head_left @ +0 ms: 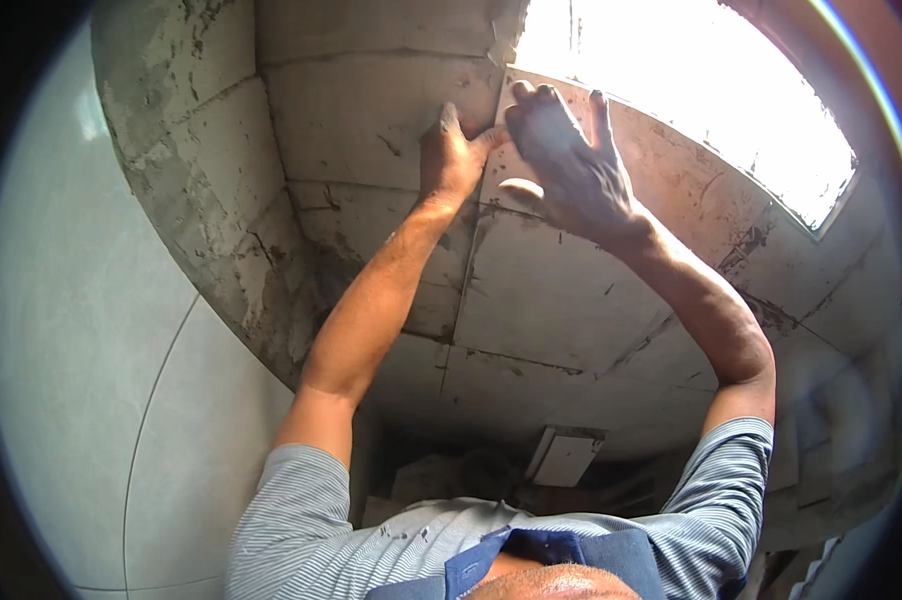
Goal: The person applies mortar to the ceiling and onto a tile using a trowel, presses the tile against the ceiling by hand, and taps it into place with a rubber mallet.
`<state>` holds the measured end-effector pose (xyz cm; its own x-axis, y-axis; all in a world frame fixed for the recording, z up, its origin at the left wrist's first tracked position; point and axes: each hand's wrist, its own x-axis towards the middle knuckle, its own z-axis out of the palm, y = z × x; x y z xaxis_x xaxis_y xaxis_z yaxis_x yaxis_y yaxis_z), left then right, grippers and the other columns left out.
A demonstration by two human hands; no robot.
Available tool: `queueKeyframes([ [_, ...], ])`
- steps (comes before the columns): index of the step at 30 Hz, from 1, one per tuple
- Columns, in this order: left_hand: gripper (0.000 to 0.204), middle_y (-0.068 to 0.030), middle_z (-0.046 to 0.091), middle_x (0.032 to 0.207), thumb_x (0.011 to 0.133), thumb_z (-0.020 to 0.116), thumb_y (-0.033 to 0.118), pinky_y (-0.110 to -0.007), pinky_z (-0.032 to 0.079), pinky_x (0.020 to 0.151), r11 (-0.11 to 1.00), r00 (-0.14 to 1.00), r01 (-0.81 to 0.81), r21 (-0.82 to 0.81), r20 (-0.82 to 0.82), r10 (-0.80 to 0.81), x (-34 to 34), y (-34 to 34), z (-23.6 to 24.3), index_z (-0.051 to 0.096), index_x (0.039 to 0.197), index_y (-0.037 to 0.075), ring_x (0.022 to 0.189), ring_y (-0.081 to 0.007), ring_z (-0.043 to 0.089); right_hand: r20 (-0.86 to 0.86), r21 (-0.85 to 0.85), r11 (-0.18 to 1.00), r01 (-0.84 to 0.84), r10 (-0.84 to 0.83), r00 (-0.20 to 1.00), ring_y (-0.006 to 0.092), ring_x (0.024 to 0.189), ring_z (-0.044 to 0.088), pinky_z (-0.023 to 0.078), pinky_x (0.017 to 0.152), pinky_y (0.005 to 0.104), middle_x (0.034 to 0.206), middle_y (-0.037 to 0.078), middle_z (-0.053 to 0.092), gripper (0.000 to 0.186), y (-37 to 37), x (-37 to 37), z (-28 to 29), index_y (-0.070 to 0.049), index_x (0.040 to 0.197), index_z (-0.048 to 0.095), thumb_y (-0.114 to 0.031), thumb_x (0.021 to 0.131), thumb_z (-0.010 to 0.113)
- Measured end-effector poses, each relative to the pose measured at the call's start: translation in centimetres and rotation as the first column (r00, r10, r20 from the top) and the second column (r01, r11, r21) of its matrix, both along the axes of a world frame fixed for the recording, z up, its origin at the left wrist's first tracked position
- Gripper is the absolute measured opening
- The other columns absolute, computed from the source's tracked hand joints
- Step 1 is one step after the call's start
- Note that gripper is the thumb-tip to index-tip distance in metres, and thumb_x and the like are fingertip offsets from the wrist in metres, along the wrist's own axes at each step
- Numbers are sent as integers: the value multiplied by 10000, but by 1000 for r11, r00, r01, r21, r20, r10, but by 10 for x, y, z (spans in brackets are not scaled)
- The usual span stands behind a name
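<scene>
Both my arms reach up to a wall of grey, mortar-smeared tiles. My right hand (571,165) lies against a pale tile (661,150) just under a bright window opening, its little finger and thumb spread apart and the other fingers bent. To its left, my left hand (457,155) rests on the neighbouring wall tile (381,110), with its thumb stretched toward the pale tile's left edge, close to the right hand's fingers. No tool shows in either hand. The left fingertips are partly turned away from view.
The window opening (691,80) glares at the upper right. Rough, mortar-stained wall (191,130) stands at the left, beside smooth large grey panels (81,300). Low down, a small pale rectangular piece (568,457) sits before dark clutter.
</scene>
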<state>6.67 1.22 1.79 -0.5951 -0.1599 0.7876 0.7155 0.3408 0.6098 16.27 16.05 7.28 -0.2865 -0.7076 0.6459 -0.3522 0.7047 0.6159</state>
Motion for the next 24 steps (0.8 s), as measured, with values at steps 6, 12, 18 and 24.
queueKeyframes([
  [6, 598, -143, 598, 663, 633, 805, 470, -377, 477, 565, 992, 991, 125, 28, -43, -124, -13, 16, -3, 500, 799, -17, 598, -264, 586, 46, 37, 933, 359, -360, 932, 195, 1357, 259, 125, 1080, 572, 1486, 9, 270, 665, 56, -28, 1, -126, 1400, 354, -518, 875, 470],
  [12, 584, -131, 601, 658, 640, 806, 457, -369, 486, 578, 998, 998, 65, 14, 28, -65, 1, -2, -8, 497, 790, -15, 603, -261, 592, 71, 29, 993, 112, -114, 991, 189, 1377, 230, 121, 1083, 575, 1494, 9, 258, 604, 23, 2, -17, -131, 1364, 423, -477, 874, 498],
  [18, 506, -147, 622, 788, 712, 779, 366, -372, 486, 668, 991, 982, -44, 123, -178, 66, -18, 10, -19, 518, 886, -32, 730, -227, 596, 84, 39, 955, 295, -297, 951, 201, 1363, 243, 175, 1075, 570, 1476, 35, 273, 587, 39, 16, -17, -135, 1368, 397, -471, 892, 470],
  [24, 678, -214, 626, 932, 716, 741, 500, -415, 461, 774, 994, 998, -67, -90, 2, 68, -15, 11, 1, 539, 975, -93, 841, -319, 601, 119, -212, 928, 306, -287, 951, 211, 1349, 269, 219, 1055, 578, 1472, 45, 272, 568, 103, -27, -11, -147, 1398, 332, -449, 925, 417],
])
